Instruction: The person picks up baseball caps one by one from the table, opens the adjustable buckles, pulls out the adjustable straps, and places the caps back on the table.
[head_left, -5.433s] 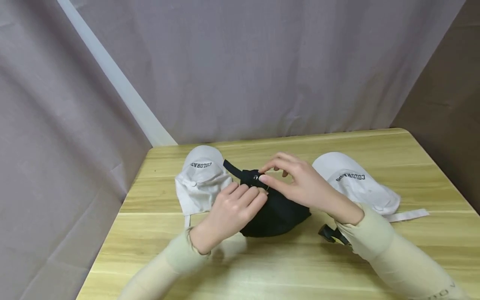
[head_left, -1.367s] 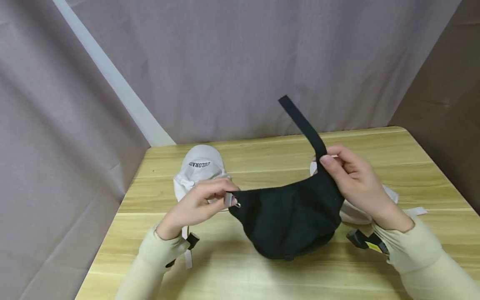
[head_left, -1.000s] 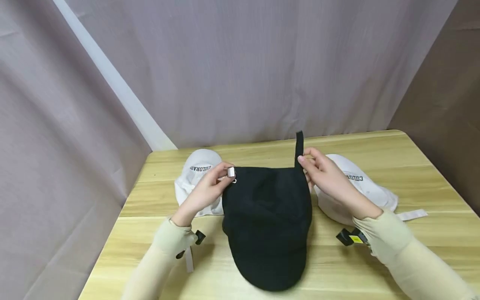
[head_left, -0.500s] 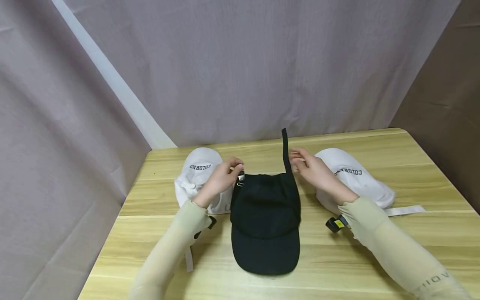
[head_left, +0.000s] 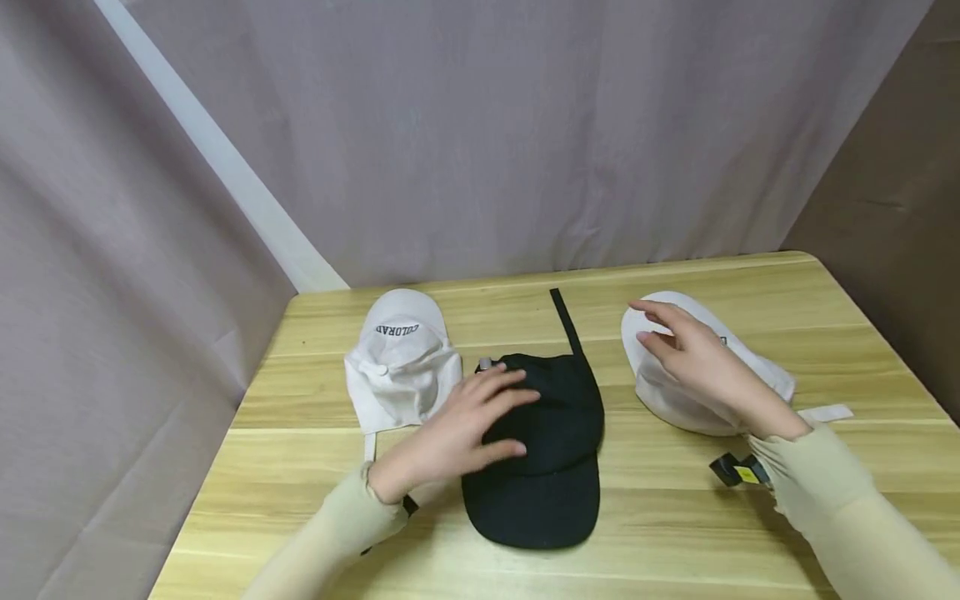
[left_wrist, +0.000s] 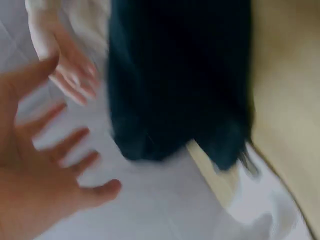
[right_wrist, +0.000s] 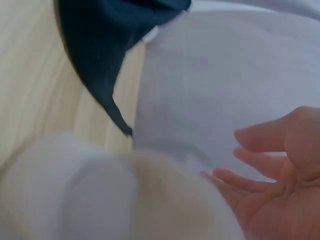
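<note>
A black baseball cap [head_left: 562, 429] lies flat, brim toward me, its loose strap [head_left: 566, 323] pointing to the back edge. At its upper left corner a small metal buckle [head_left: 484, 364] shows. My left hand [head_left: 467, 423] hovers over the cap's left half with spread fingers, holding nothing; the left wrist view shows them apart from the black cloth [left_wrist: 180, 75]. Over the right white cap [head_left: 663, 404] hangs my right hand [head_left: 697, 354], thumb and fingers parted around air. It hides most of that cap's lettering. The right wrist view shows the same empty hand [right_wrist: 275, 175].
Another white cap [head_left: 401, 375], with dark lettering, lies left of the black one, its strap [head_left: 370, 446] hanging toward me. The right white cap's strap [head_left: 825, 413] extends rightward. Grey curtains [head_left: 525, 150] stand behind the wooden table [head_left: 660, 533].
The black cap was turned brim toward me, laid down and let go. Its strap is now out of the buckle. My left hand moved down over the cap; my right moved right.
</note>
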